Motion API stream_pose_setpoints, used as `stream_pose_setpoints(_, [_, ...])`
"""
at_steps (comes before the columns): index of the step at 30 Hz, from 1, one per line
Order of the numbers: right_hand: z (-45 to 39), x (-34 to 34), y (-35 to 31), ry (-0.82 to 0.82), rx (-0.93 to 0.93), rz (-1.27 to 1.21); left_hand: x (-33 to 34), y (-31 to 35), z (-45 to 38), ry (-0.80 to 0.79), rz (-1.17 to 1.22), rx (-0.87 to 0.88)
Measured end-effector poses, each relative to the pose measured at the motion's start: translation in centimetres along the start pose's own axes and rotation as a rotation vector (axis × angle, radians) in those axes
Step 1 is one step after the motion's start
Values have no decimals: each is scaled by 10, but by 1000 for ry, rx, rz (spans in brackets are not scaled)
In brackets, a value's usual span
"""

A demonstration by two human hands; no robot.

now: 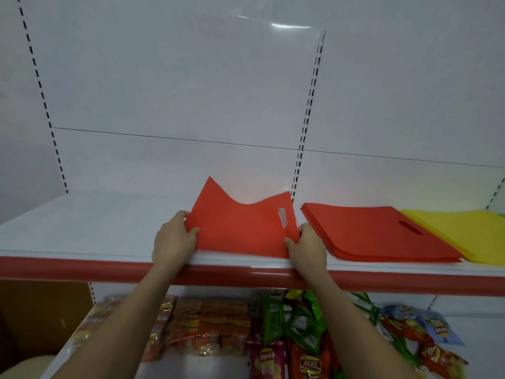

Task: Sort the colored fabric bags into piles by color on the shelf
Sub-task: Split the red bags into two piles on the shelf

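Both hands pinch one red bag [240,228] over the shelf [82,231]: left hand [175,239], right hand [306,244]. Below, a purple "Lay's" packet [266,359].

Even soft light, ceiling-lamp glare on back panel [289,26], wide-angle bowing

White shelf [95,228] with red front lip: flat red bag pile [382,233] at 3 o'clock, yellow bag pile [470,233] overlapped beside it further toward 3; a single red bag [240,228] near centre, its bottom edge on the shelf.
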State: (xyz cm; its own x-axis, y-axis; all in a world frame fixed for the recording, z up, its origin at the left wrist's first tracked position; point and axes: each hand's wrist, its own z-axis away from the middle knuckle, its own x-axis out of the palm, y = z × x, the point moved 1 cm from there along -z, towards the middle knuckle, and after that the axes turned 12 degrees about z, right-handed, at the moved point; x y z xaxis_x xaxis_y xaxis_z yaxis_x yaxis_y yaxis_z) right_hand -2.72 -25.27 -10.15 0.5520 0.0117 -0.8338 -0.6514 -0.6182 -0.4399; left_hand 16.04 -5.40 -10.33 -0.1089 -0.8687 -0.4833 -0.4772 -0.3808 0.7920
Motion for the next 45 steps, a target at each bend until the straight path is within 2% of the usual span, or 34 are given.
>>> stream_pose_setpoints(3, [2,-6,-1,14,-22,-173,-4,5,1,-46,67,21])
stream_pose_setpoints(6, [-1,-14,1,19,-88,-285,-10,14,-2,-103,26,39])
stream_pose_setpoints(9, [-9,-21,8,21,-115,-363,-11,27,0,-80,113,-38])
stream_pose_setpoints(13, [-25,-41,22,-98,-73,-490,-4,64,12,-30,354,-151])
stream_pose_setpoints(17, [-41,-77,50,-286,-91,-571,15,113,28,-37,464,-188])
stream_pose_setpoints(23, [-82,-146,125,-187,-110,-485,70,187,50,-90,471,-180])
stream_pose_setpoints(30, [-113,-189,219,-99,-64,-313,141,236,80,-62,389,-123])
stream_pose_setpoints(37, [-126,-188,278,-134,-21,-307,197,259,100,-71,273,-79])
stream_pose_setpoints(40, [-129,-182,298,-173,7,-328,211,257,105,-146,209,-93])
stream_pose_setpoints(45, [-133,-167,312,-172,-11,-155,224,241,106,-262,57,-125])
